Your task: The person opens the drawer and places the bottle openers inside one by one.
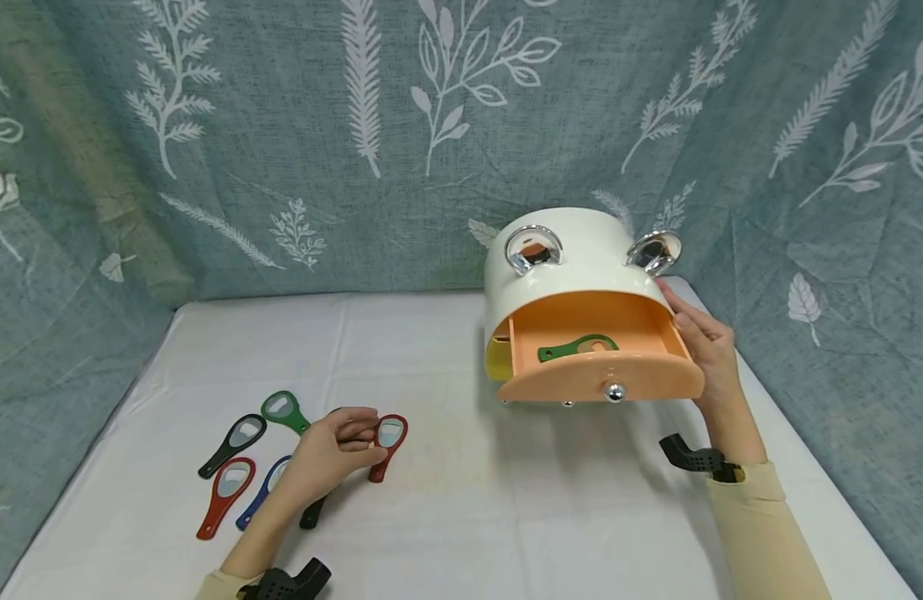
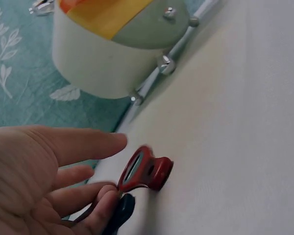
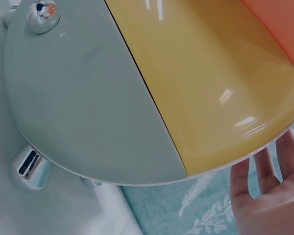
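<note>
My left hand (image 1: 337, 450) reaches over a red bottle opener (image 1: 389, 433) on the white table, its thumb and fingertips beside the opener's left edge. In the left wrist view the thumb stands apart from the fingers, and a dark bottle opener (image 2: 121, 213) shows below them. My right hand (image 1: 704, 354) rests against the right side of a rounded white drawer box (image 1: 574, 258), its fingers partly hidden behind the box. The box's orange drawer (image 1: 604, 379) is pulled out, with a green bottle opener (image 1: 577, 347) inside.
More bottle openers lie at the left: green (image 1: 283, 407), black (image 1: 232, 444), red (image 1: 227, 496) and blue (image 1: 260, 496). Below the orange drawer are a yellow drawer (image 3: 206, 98) and a grey-green drawer (image 3: 83, 107). A patterned curtain (image 1: 401, 225) hangs behind the table.
</note>
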A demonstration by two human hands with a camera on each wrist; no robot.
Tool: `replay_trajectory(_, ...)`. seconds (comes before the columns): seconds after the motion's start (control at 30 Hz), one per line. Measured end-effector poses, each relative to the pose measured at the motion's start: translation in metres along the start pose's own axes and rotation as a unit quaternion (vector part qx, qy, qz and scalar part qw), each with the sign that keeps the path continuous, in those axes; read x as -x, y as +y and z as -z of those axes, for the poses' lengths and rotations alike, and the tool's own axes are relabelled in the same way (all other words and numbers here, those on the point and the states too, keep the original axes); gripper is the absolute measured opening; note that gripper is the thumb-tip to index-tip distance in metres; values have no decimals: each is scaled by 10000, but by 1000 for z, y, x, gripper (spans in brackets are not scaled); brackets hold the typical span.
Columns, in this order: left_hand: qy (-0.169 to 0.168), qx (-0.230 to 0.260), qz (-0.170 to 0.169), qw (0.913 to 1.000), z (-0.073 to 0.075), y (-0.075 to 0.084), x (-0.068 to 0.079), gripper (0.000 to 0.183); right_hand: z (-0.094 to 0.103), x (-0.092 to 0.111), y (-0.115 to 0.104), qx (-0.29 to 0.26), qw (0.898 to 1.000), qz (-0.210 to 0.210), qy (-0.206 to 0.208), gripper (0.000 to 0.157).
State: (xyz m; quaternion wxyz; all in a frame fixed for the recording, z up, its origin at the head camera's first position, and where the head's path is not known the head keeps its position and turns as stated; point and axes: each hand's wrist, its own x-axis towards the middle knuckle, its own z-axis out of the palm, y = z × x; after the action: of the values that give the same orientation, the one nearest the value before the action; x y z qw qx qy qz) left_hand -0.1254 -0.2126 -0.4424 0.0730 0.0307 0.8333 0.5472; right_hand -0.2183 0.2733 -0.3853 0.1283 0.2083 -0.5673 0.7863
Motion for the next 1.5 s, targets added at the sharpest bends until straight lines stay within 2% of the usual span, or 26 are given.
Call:
replay_trajectory(0.1,-205,-598,-280,9976,-4,0,-4,59,-1,1,-1,-28,10000,-13,32,37)
replay_trajectory(0.2,-365,-990,-547,9929,-6,-1,-4,59,-2,2,-2,-57,10000,-47,0,38)
replay_trajectory(0.53,-635,-1574,-1088,9795,1,-3,0,54,-3,1,-3,18,10000,-48,9,36)
replay_trajectory(0.7,-789,-1614,-1297,9751,6,-3,2,53,-2,0,-4,-124,9998,62,-124,37)
replay_trajectory(0.93,-745,-1663,-1353,9739,12,-5,3,48,-1,0,-2,-436,9988,69,-196,35)
replay_trajectory(1.1,-830,-1645,-1313,9741,13,-7,3,39,-2,1,-2,-420,9990,59,-137,36)
replay_trajectory(1.5,-920,-1660,-1428,9714,12,-8,2,33,-4,2,-3,-267,9996,60,-116,37)
